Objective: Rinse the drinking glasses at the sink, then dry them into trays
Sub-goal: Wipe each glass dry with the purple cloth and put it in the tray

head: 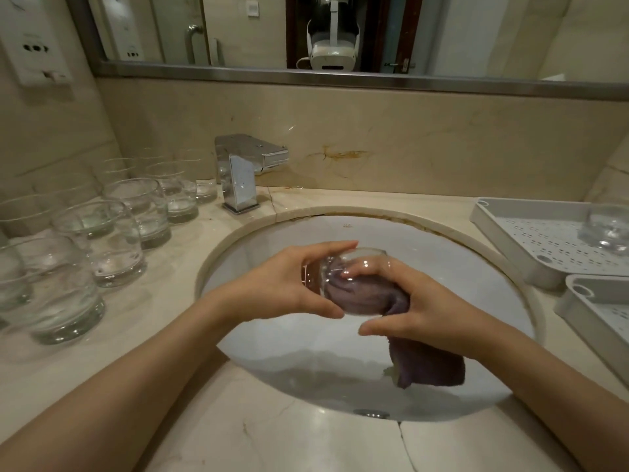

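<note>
On my left, a crowd of glasses (pixel 102 233) is still waiting on the counter (pixel 170 301). Over the sink (pixel 442 253), my left hand (pixel 289 284) is gripping one glass (pixel 343 277) while my right hand (pixel 418 311) is working the purple cloth (pixel 360 294) inside. Right side, one tray (pixel 531 243) is holding what looks like a single dried glass (pixel 607 229) so far.
</note>
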`<state>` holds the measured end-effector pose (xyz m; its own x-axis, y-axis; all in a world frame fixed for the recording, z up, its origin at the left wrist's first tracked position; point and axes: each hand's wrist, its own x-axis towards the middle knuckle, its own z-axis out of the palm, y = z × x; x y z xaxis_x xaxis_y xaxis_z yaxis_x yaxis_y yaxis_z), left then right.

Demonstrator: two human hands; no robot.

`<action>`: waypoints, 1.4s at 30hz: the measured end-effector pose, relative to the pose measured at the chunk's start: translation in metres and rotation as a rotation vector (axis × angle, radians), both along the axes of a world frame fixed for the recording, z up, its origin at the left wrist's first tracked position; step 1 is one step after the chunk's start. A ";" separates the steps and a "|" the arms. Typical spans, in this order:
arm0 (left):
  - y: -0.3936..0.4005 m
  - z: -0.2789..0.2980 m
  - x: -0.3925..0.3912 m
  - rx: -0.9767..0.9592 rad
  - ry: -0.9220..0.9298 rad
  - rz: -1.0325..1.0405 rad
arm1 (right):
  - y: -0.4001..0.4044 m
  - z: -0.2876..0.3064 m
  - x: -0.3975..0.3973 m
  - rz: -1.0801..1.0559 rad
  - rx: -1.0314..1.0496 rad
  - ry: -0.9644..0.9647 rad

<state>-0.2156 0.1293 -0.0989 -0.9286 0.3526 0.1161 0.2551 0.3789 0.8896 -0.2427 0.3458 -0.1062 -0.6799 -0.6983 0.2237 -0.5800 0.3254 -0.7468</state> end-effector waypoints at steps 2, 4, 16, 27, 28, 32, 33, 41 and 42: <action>-0.004 0.002 0.000 0.054 -0.020 -0.001 | 0.001 0.002 0.001 0.020 0.053 0.006; -0.007 0.004 0.000 0.074 -0.044 -0.034 | 0.002 0.005 0.003 0.042 0.071 -0.036; -0.015 0.002 0.000 0.037 -0.014 -0.038 | -0.003 -0.002 0.007 -0.001 -0.021 -0.003; 0.002 -0.012 0.004 -0.419 0.621 -0.002 | -0.005 -0.003 0.001 -0.032 -0.150 -0.118; 0.002 -0.011 0.003 -0.392 0.596 -0.006 | -0.004 -0.005 0.000 -0.036 -0.169 -0.083; -0.004 0.003 0.001 -0.061 0.123 -0.033 | 0.000 -0.006 -0.003 -0.007 -0.167 0.222; -0.006 0.003 0.001 0.024 -0.011 -0.051 | 0.001 -0.007 -0.004 0.016 -0.116 0.353; -0.002 -0.007 0.003 -0.278 0.290 -0.009 | -0.003 -0.012 -0.005 -0.010 -0.135 0.092; -0.003 -0.008 0.003 -0.348 0.376 -0.021 | -0.004 -0.009 -0.003 -0.020 -0.160 -0.022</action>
